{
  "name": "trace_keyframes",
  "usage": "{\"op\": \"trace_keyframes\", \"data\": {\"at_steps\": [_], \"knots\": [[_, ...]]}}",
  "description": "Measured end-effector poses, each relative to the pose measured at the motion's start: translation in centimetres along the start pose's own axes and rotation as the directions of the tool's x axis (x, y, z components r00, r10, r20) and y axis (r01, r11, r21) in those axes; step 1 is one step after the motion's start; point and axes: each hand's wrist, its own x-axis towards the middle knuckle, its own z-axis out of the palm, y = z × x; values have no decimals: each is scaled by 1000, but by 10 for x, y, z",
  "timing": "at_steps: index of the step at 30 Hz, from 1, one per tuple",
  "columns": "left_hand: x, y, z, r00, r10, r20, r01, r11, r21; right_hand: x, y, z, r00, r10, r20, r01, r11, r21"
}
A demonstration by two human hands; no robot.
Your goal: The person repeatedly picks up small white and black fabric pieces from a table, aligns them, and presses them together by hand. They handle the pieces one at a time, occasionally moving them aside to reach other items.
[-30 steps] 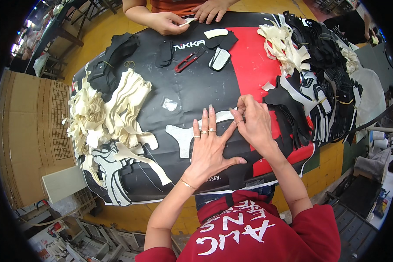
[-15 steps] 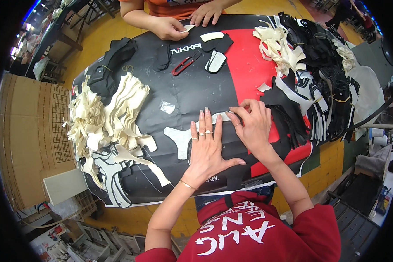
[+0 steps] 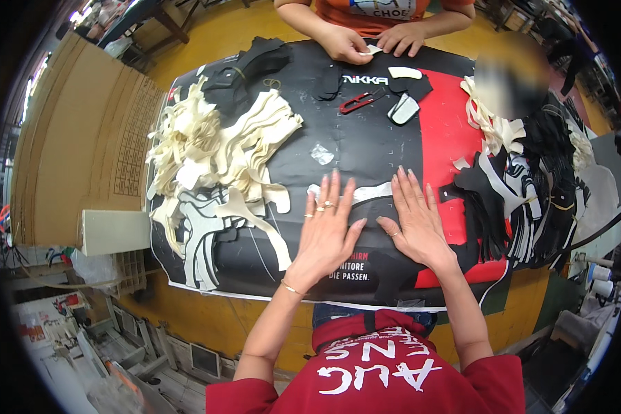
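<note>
A curved white fabric piece with a dark edge [image 3: 372,193] lies on the black-and-red printed table cover [image 3: 290,228]. My left hand [image 3: 329,224] rests flat over its left part, fingers spread, hiding much of that end. On the other end, my right hand [image 3: 419,224] also lies flat, its fingertips over the tip of the strip. Neither hand grips anything. Left of my left hand sit grey-white cut pieces with black edges [image 3: 199,234] and a heap of cream fabric strips [image 3: 259,134].
Across the table, a person's hands [image 3: 352,45] hold a small white piece [image 3: 371,50]. Red thread snips [image 3: 359,102] and a clear plastic scrap [image 3: 321,154] lie mid-table. Black strips [image 3: 486,221] pile up at right. A cardboard sheet [image 3: 90,131] stands at left.
My right hand has gone from bent fingers pinching at the strip's end to lying flat. My left hand stays flat, now farther along the strip's left end. The view has shifted.
</note>
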Motion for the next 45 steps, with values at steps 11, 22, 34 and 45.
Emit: {"op": "trace_keyframes", "data": {"at_steps": [11, 22, 34, 45], "knots": [[-9, -14, 22, 981, -53, -189, 75, 991, 110, 0, -3, 14, 992, -23, -123, 8, 993, -116], [-3, -6, 27, 926, -19, -377, 28, 999, 19, -29, 4, -10, 671, -248, -699, 270, 959, -82], [-20, 13, -16, 844, -6, -536, 16, 1000, 13, -85, 6, 0, 829, -135, -542, 153, 988, -12], [-124, -92, -105, 435, -235, -869, 750, 629, 205, -86, 4, 1, 884, -87, -458, 135, 988, 72]]}}
